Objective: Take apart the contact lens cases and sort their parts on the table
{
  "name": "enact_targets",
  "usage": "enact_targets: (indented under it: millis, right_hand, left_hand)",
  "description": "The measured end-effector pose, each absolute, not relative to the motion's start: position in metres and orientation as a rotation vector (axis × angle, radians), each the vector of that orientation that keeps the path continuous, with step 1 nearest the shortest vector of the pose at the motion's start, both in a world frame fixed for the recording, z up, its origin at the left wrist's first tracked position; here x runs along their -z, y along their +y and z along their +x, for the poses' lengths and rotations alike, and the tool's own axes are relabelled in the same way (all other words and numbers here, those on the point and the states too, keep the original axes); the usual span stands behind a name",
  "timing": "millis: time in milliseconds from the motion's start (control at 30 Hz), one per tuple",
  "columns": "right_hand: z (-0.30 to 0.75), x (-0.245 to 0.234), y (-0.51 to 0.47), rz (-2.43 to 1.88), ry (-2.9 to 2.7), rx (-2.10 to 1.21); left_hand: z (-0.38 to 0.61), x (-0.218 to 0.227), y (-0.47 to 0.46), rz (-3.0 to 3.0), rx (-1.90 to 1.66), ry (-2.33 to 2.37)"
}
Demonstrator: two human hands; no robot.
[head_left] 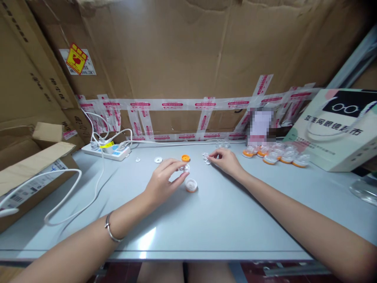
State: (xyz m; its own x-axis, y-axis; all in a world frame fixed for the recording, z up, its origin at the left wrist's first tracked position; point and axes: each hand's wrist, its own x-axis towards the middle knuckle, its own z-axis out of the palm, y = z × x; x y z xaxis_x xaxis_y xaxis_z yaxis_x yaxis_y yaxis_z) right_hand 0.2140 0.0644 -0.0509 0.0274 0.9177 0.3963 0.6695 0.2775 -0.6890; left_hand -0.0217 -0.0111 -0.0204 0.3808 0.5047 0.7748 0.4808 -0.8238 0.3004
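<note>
Landmark: white cup with orange base [191, 186] on the worktop [224, 220]. Left hand [165, 177], just beyond and left of the cup, pinches a small clear-and-white part [185, 169] between thumb and fingers. Right hand [226, 161], beyond and right of it, fingertips drawn narrow at small white pieces [206, 158]; cannot tell whether one is gripped. Orange round piece [185, 158] beyond the cup; white disc [158, 160] farther left. Clear-topped orange units [277, 154] grouped well to its right.

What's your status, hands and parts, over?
Left hand pinching small pale part. Right hand at small white pieces, grip unclear. Orange-based cup near left hand. No obstruction seen.
</note>
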Motion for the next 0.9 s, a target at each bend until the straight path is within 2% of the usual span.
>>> enact_targets:
  millis: [233,300,433,600,700,900]
  right_hand:
    - [0.207,0.04,0.054,-1.412,-1.64,-0.404]
    - [0.195,0.031,0.038,-1.271,-1.634,-0.566]
    - [0.165,0.016,-0.002,-0.915,-1.659,-1.088]
    - [0.148,0.011,-0.02,-0.868,-1.475,-1.309]
    - [0.155,0.009,-0.01,-0.938,-1.441,-1.309]
    - [0.232,0.01,0.043,-1.249,-1.282,-0.965]
  left_hand:
    - [-0.02,0.02,-0.013,2.537,-1.438,0.953]
    - [-0.02,0.019,-0.013,2.526,-1.442,0.959]
    - [-0.02,0.019,-0.013,2.539,-1.478,0.942]
    - [-0.018,0.021,-0.015,2.593,-1.531,0.861]
    - [-0.017,0.023,-0.015,2.623,-1.456,0.866]
    - [-0.023,0.025,-0.013,2.566,-1.203,0.986]
